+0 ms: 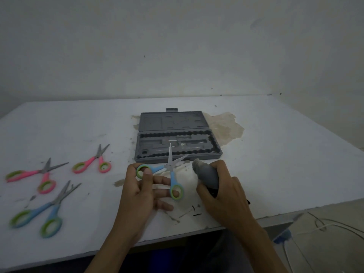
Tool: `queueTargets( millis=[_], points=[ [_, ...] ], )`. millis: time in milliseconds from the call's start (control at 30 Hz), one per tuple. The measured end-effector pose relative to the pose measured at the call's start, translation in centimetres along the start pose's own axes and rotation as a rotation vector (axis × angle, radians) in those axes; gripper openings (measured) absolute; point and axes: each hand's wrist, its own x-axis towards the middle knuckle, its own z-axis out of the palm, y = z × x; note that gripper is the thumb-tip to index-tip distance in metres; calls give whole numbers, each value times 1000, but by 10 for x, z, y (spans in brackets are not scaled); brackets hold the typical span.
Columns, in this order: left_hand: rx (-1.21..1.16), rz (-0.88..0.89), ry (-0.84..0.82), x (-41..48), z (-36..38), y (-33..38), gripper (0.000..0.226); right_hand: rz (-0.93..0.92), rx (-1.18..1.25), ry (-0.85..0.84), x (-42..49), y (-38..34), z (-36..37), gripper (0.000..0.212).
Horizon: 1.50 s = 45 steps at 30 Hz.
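Blue scissors (pixel 169 166), blades spread, hang over the counter (pixel 275 154) near its front edge. The left hand (pixel 137 194) holds them, thumb and a finger through the rings. Just beside them, the right hand (pixel 226 192) grips a grey tool (pixel 208 174), in front of an open grey case (pixel 177 140).

No text, label, brand, number or sign can be read on the open grey tool case (pixel 173 134), the scissors or the tabletop (pixel 275 154).
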Motion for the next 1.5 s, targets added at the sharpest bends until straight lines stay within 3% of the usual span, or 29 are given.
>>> queueTargets(
  millis=[133, 333, 500, 800, 1033, 1167, 1300, 1433, 1500],
  points=[
    [39, 15, -22, 0, 1, -1, 13, 41, 18, -27, -3, -5, -3, 36],
    [84, 16, 37, -3, 0, 0, 14, -31, -105, -68, -6, -5, -3, 23],
    [98, 32, 59, -7, -2, -3, 12, 18, 0, -101, -6, -4, -7, 23],
    [105, 32, 48, -4, -1, -5, 17, -57, 88, -94, -8, -9, -2, 31],
    [103, 59, -17, -5, -2, -5, 12, -278, -86, 27, -1, -24, 24, 35],
    [118, 77, -30, -3, -1, -7, 13, -150, -106, 172, -2, -14, 26, 35],
    [128, 95, -23, -3, -4, -8, 13, -239, -167, 82, -9, -14, 29, 35],
    [129, 99, -23, -3, -4, -9, 13, -170, -117, 136, -6, -15, 28, 34],
    [121, 92, -20, -2, -4, -10, 13, -225, -163, 99, -8, -15, 28, 33]
  ],
)
